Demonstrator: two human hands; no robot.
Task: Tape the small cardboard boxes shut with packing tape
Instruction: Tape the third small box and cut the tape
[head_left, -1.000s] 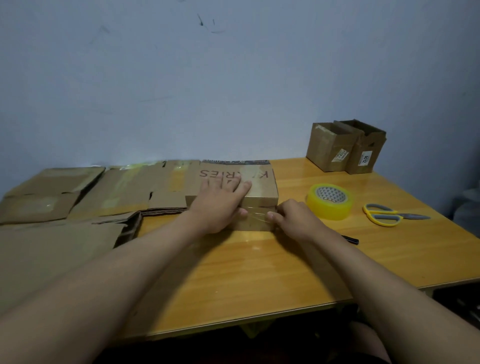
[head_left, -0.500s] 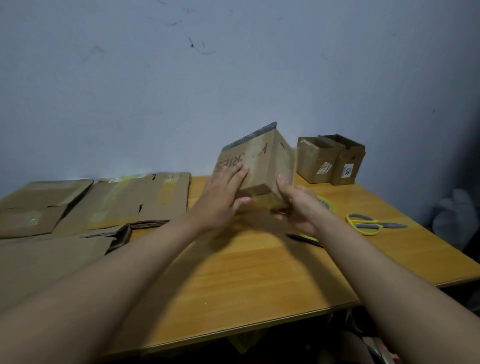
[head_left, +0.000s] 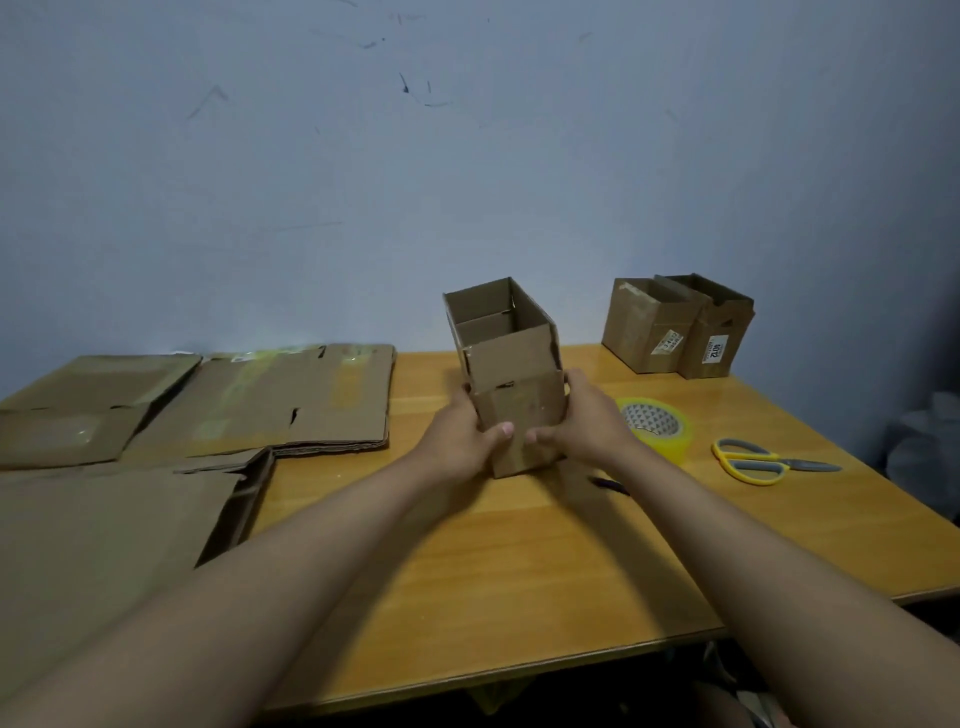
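I grip the small brown cardboard box upright between left hand and right hand, mid-desk toward the far edge, open flaps upward; yellow-cored tape roll waits just right.

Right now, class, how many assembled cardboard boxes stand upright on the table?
3: one open-topped box held between both hands at the table's centre, and two boxes side by side at the far right, against the wall. Flattened cardboard excluded.

Dim, soft light; wide-angle edge distortion
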